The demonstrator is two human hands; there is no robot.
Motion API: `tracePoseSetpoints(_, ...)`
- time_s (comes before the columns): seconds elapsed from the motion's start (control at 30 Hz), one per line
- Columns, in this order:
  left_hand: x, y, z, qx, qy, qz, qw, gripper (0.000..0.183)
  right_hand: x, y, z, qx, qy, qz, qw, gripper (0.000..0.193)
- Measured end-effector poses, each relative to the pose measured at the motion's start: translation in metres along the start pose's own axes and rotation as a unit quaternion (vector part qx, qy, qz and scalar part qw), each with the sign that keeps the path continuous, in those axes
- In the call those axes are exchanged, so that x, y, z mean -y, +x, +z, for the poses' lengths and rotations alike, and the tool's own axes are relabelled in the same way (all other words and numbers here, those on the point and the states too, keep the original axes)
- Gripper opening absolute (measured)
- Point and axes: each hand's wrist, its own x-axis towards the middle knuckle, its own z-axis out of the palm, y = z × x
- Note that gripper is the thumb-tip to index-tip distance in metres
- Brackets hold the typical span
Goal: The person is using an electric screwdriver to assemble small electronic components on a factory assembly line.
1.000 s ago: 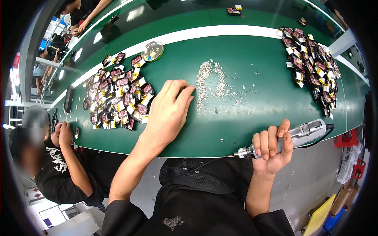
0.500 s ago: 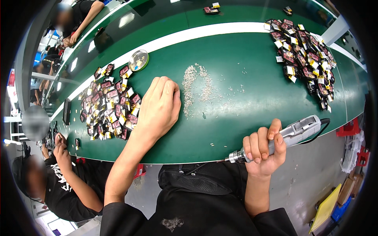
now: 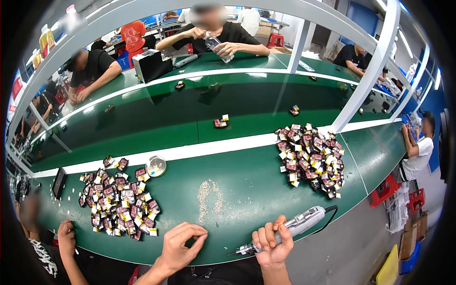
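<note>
My right hand (image 3: 274, 243) is wrapped around a grey electric screwdriver (image 3: 306, 221), its bit pointing left over the front edge of the bench. My left hand (image 3: 183, 247) hovers by the bench's front edge, thumb and forefinger pressed together in a pinch; whatever they hold is too small to make out. Just beyond it, a loose arch of tiny silvery screws (image 3: 203, 195) is spread on the green bench top (image 3: 247, 166). Left of them lies a heap of small black modules (image 3: 114, 202) with reddish faces and white and yellow tabs. Another such heap (image 3: 311, 159) sits at the right.
A round dish (image 3: 156, 166) with small pieces stands behind the left heap. White frame posts (image 3: 368, 66) rise along the bench. A co-worker's hand (image 3: 66, 232) is close on the left. Across the bench a person holds a clear bottle (image 3: 213, 43). Red stools (image 3: 385, 191) stand at right.
The view has tilted up, showing more of the far bench and people. My left hand has drawn back from beside the screws toward the front edge. My right hand still grips the screwdriver.
</note>
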Motion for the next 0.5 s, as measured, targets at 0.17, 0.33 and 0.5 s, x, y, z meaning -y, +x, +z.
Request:
tracePoseSetpoints(0.17,-0.015,-0.020,0.018,0.026,-0.174,-0.073,0.982,0.002,-0.003,0.006,0.034,-0.003,0.024,-0.064,0.998,0.015)
tracePoseSetpoints(0.33,-0.012,-0.020,0.042,0.008,-0.360,-0.173,0.917,0.009,-0.004,0.012,0.035,-0.009,-0.014,-0.099,0.995,0.015)
tracePoseSetpoints(0.5,-0.020,-0.033,0.037,-0.023,-0.387,-0.174,0.905,0.010,-0.004,0.007,0.039,-0.010,0.013,-0.079,0.997,0.013)
